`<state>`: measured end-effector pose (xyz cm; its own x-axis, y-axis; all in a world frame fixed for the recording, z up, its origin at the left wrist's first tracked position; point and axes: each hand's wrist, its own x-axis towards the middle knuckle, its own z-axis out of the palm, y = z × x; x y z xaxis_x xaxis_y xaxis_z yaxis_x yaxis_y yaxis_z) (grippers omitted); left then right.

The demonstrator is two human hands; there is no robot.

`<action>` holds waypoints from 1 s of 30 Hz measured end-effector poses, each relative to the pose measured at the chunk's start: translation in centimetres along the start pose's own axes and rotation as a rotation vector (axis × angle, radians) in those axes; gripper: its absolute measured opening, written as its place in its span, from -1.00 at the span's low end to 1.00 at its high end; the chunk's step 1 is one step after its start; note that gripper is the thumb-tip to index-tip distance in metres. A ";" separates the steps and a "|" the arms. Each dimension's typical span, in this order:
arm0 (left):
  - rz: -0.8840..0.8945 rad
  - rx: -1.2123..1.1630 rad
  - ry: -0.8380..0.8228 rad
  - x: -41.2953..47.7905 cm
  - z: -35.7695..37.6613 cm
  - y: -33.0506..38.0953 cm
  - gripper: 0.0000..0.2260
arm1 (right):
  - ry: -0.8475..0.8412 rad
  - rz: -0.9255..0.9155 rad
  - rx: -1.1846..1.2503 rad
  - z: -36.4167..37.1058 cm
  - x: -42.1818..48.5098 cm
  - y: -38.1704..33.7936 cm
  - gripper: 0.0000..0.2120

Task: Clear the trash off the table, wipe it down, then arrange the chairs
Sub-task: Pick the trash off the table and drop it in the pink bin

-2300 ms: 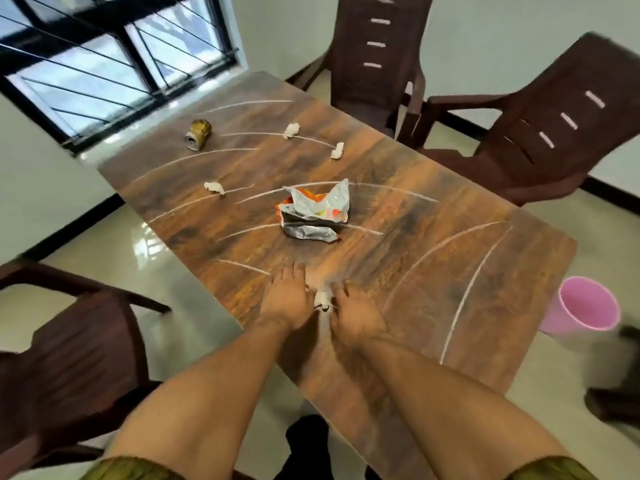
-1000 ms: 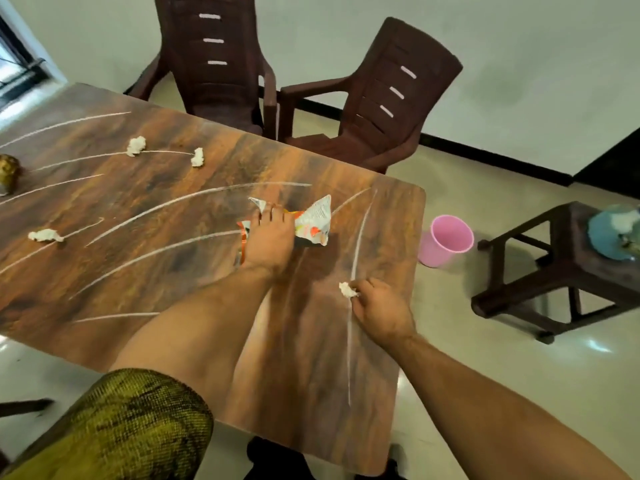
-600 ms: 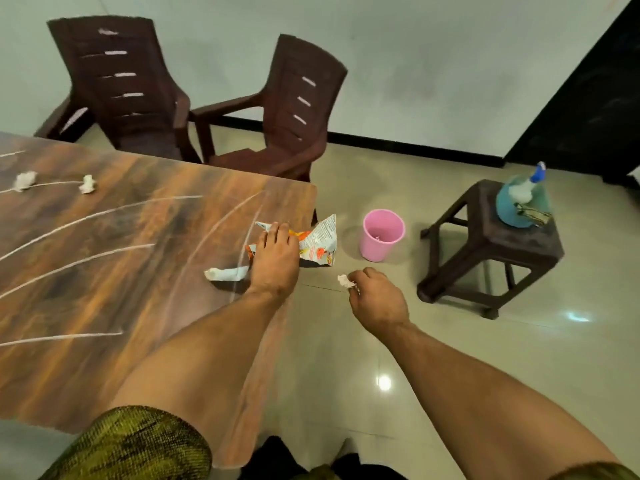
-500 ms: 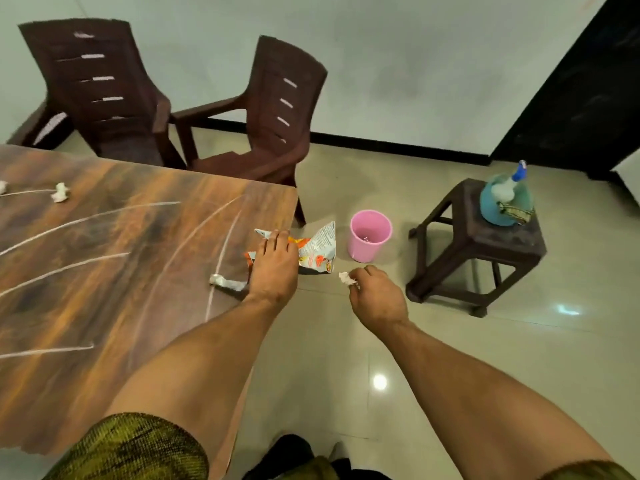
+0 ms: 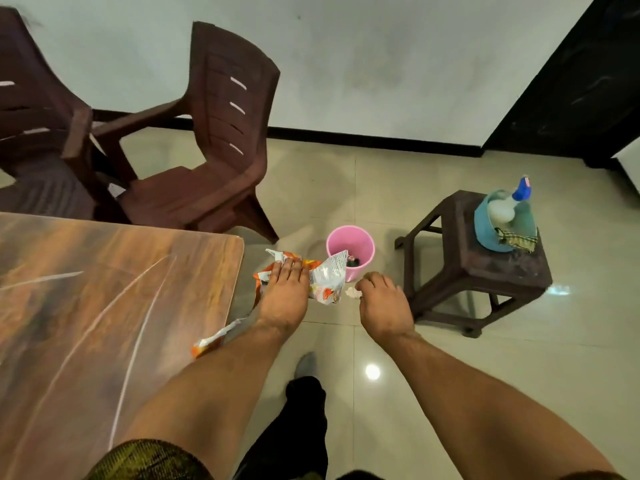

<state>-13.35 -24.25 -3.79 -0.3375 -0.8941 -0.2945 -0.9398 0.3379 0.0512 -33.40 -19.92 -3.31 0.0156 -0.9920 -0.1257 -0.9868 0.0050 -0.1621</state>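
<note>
snack wrapper (image 5: 327, 280): crumpled, gripped in left hand (image 5: 284, 299), held just in front of pink bin (image 5: 334, 237). paper wad (image 5: 352, 292): pinched by right hand (image 5: 384, 308), near the bin's front.

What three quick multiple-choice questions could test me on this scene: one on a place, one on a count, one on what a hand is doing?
1. Where is the pink bin? A on the table; B on the stool; C on the floor.
2. How many brown chairs show? A two; B one; C four.
3. The right hand: A hangs empty; B pinches a white wad; C grips a bottle.

Answers: 1 C, it stands on the floor tiles. 2 A, two stand side by side by the wall. 3 B, the wad sits at its fingertips, while the left hand holds the snack wrapper.
</note>
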 end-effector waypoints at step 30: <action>-0.190 -0.110 -0.354 39.5 21.4 0.4 -0.45 | -0.333 0.000 0.020 28.7 38.7 17.3 -0.55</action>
<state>-25.88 -53.17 -35.84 -0.1366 -0.7744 -0.6178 -0.9901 0.1264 0.0606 -45.26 -54.58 -39.11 0.0710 -0.8959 -0.4385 -0.9835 0.0106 -0.1809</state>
